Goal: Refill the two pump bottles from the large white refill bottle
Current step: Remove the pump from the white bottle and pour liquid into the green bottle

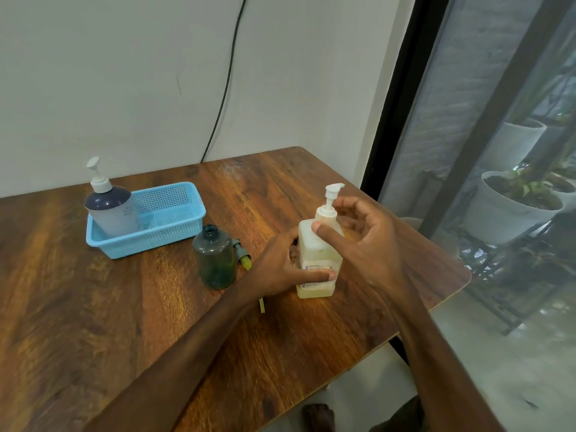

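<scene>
Three bottles show on my feed. At the left, a dark-shouldered pump bottle (112,213) stands in a blue basket (162,240) on the desk (93,307). Just beside the basket an open grey bottle (216,260) stands upright, its pump (243,255) lying to its right. Next, the left hand (280,266) grips the lower body of a pale pump bottle (314,244) standing on the desk. The right hand (371,235) curls its fingers (352,203) round that bottle's neck, thumb on its shoulder.

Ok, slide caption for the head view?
Head view: left hand steadies the yellowish pump bottle while the right hand grips its pump collar.
</scene>
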A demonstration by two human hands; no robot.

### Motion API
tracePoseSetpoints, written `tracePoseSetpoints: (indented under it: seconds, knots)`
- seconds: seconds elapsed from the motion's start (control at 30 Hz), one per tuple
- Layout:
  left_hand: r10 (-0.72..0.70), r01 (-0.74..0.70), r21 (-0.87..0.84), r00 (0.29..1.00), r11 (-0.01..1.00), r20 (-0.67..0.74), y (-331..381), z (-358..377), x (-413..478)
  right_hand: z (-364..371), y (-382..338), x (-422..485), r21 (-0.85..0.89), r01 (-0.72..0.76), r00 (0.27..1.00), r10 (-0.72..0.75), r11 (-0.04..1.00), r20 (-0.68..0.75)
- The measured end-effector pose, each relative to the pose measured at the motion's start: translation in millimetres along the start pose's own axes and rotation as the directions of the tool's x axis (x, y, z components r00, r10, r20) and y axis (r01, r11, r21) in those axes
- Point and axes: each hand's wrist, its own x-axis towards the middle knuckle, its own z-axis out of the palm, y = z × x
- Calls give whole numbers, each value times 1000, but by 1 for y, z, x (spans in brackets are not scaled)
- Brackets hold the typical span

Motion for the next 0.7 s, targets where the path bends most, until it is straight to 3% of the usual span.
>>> tracePoseSetpoints:
  seconds: [0.1, 0.23, 0.4, 0.7]
  knots:
    - [-9, 9, -2, 1000, 1000, 1, -1, 0, 1, 0, -2, 0, -54, 8, 999, -11, 998, -50]
    - [-10, 10, -4, 1000, 1000, 7, -1, 0, 1, -3, -4, 4, -99, 46, 999, -47, 994, -11]
    - [5, -5, 9, 1000, 1000, -1, -3, 0, 0, -8, -10, 11, -16, 103, 995, -102, 995, 22]
    - [-3, 3, 14, 1000, 1000, 12, -2, -1, 0, -29, -41, 27, -26, 185, 982, -185, 982, -29]
